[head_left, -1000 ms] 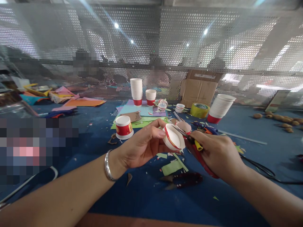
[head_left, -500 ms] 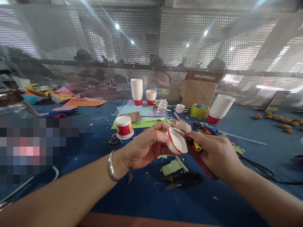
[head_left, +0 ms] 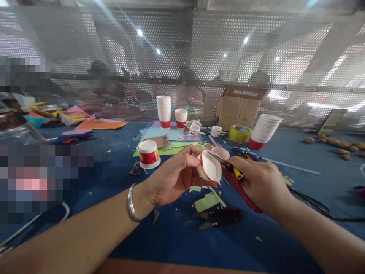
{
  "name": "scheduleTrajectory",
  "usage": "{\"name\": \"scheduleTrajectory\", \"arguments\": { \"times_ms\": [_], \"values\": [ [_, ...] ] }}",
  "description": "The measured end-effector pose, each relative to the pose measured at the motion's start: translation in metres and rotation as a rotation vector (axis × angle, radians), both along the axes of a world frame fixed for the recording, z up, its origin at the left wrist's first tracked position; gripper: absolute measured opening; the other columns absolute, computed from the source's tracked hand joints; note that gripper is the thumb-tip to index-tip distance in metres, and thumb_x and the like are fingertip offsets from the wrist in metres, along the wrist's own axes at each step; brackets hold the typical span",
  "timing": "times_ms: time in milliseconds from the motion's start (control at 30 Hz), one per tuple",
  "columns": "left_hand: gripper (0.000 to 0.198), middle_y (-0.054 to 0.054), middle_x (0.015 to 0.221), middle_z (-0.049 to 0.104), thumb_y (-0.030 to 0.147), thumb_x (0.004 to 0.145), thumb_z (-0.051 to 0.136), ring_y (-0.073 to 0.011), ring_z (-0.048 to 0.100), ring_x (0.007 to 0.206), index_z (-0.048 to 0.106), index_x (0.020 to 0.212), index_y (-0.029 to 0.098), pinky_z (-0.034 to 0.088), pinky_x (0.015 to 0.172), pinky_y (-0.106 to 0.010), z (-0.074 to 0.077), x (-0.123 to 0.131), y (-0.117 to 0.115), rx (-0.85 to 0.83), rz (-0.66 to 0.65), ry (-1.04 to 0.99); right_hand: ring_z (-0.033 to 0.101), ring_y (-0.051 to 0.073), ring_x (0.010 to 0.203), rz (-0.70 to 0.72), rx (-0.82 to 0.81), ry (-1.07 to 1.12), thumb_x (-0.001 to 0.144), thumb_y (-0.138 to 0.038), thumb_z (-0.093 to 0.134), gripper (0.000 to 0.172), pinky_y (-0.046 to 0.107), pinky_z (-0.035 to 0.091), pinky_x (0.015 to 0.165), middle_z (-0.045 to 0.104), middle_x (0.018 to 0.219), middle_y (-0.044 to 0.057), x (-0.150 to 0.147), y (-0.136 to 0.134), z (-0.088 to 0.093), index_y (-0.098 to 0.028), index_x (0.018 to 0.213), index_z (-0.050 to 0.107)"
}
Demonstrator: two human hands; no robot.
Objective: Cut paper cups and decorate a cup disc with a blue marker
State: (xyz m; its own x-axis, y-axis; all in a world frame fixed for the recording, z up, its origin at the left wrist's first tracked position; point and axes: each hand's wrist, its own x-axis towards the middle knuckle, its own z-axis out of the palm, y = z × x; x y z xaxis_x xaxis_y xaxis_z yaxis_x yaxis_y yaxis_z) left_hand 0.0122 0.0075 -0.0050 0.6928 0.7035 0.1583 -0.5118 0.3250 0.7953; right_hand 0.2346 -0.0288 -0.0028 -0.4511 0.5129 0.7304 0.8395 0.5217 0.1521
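Pinched between the thumb and fingers of my left hand (head_left: 176, 173) is a cut-down paper cup (head_left: 210, 167), white inside with a red edge, tilted toward me. My right hand (head_left: 261, 180) is closed around red-handled snips (head_left: 242, 192) with a yellow piece near the pivot. Their dark blades lie at the cup's upper right rim. Just behind the blades sits another cut paper piece (head_left: 221, 153), partly hidden. Below my hands, dark thread snips (head_left: 222, 219) lie on the blue table beside green paper scraps (head_left: 207, 203).
An upturned red and white paper cup (head_left: 149, 155) stands left of my hands. Cup stacks (head_left: 164, 112) (head_left: 264, 131), yellow-green tape (head_left: 239, 133) and a cardboard box (head_left: 239, 108) stand farther back. Coloured paper (head_left: 102, 124) lies at left, walnut-like brown pieces (head_left: 339, 144) at right.
The cut cup has turned slightly and shifted a little left in my left hand. The snips' blades have moved slightly along its rim. My right hand keeps hold of them.
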Motion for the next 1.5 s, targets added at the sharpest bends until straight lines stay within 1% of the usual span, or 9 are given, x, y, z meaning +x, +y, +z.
{"name": "scheduleTrajectory", "arguments": {
  "times_ms": [233,533,700,800,967,1067,1233,1400,1500],
  "values": [
    [0.014,-0.001,0.085,0.071,0.012,0.079,0.059,-0.0138,0.07,0.077,0.062,0.092,0.017,0.062,0.078,-0.031,0.0,0.001,-0.002,-0.019,0.009,0.037,0.048,0.011,0.04,0.008,-0.072,0.027,0.092,-0.022,0.049,0.022,0.024,0.032,0.044,0.059,0.052,-0.002,0.001,0.0,-0.001,-0.015,0.082,0.068],
    [0.014,-0.003,0.085,0.071,0.014,0.08,0.058,-0.0151,0.071,0.076,0.063,0.093,0.015,0.06,0.071,-0.027,-0.002,0.001,0.0,-0.028,-0.001,0.019,0.047,0.01,0.041,0.006,-0.044,-0.016,0.088,-0.016,0.051,0.015,0.023,0.033,0.046,0.06,0.053,-0.003,0.005,-0.001,-0.001,-0.017,0.085,0.066],
    [0.016,-0.005,0.089,0.072,0.014,0.081,0.058,-0.0178,0.072,0.08,0.063,0.096,0.016,0.061,0.077,-0.032,-0.001,-0.001,0.001,-0.061,-0.023,0.006,0.042,0.01,0.038,0.002,-0.007,-0.029,0.092,-0.018,0.048,0.022,0.024,0.028,0.043,0.055,0.048,-0.003,0.003,-0.001,0.002,-0.018,0.076,0.063],
    [0.017,-0.005,0.09,0.072,0.016,0.08,0.06,-0.0193,0.073,0.081,0.063,0.097,0.016,0.062,0.075,-0.033,0.0,-0.002,0.002,-0.077,-0.03,0.028,0.046,0.01,0.039,0.02,0.004,-0.025,0.096,-0.022,0.046,0.026,0.024,0.031,0.044,0.058,0.051,-0.002,0.002,0.0,0.002,-0.015,0.081,0.067],
    [0.025,-0.013,0.098,0.074,0.024,0.079,0.06,-0.0235,0.075,0.084,0.061,0.102,0.013,0.062,0.07,-0.029,0.004,-0.003,0.005,-0.066,-0.074,0.105,0.051,0.012,0.045,0.03,-0.094,-0.03,0.094,-0.026,0.054,0.02,0.025,0.035,0.047,0.062,0.058,-0.002,0.006,0.0,-0.002,-0.014,0.094,0.07],
    [0.03,-0.016,0.1,0.075,0.026,0.081,0.056,-0.0252,0.076,0.086,0.062,0.105,0.01,0.061,0.068,-0.025,0.006,-0.004,0.007,-0.088,-0.104,0.132,0.053,0.013,0.048,0.026,-0.137,-0.028,0.092,-0.023,0.056,0.017,0.026,0.035,0.049,0.062,0.06,-0.002,0.008,0.0,-0.004,-0.014,0.095,0.071],
    [0.039,-0.016,0.1,0.076,0.027,0.085,0.052,-0.0233,0.076,0.086,0.066,0.115,0.006,0.061,0.069,-0.024,0.006,-0.007,0.011,-0.103,-0.176,0.108,0.05,0.012,0.047,0.031,-0.141,-0.023,0.091,-0.021,0.057,0.014,0.026,0.033,0.049,0.06,0.058,-0.002,0.01,0.0,-0.004,-0.016,0.089,0.07],
    [0.043,-0.019,0.104,0.075,0.029,0.087,0.051,-0.0255,0.076,0.086,0.066,0.119,0.004,0.061,0.07,-0.027,0.007,-0.01,0.012,-0.118,-0.119,0.14,0.05,0.012,0.046,0.043,-0.116,-0.017,0.094,-0.024,0.054,0.019,0.025,0.033,0.049,0.063,0.058,0.0,0.009,-0.001,-0.002,-0.014,0.094,0.07],
    [0.044,-0.02,0.11,0.074,0.03,0.087,0.055,-0.0268,0.075,0.091,0.065,0.122,0.005,0.061,0.075,-0.029,0.012,-0.011,0.008,-0.109,-0.033,0.173,0.047,0.011,0.043,0.031,-0.112,0.006,0.096,-0.026,0.053,0.021,0.025,0.033,0.047,0.06,0.055,-0.001,0.008,-0.001,0.001,-0.016,0.083,0.066]
  ]
}}
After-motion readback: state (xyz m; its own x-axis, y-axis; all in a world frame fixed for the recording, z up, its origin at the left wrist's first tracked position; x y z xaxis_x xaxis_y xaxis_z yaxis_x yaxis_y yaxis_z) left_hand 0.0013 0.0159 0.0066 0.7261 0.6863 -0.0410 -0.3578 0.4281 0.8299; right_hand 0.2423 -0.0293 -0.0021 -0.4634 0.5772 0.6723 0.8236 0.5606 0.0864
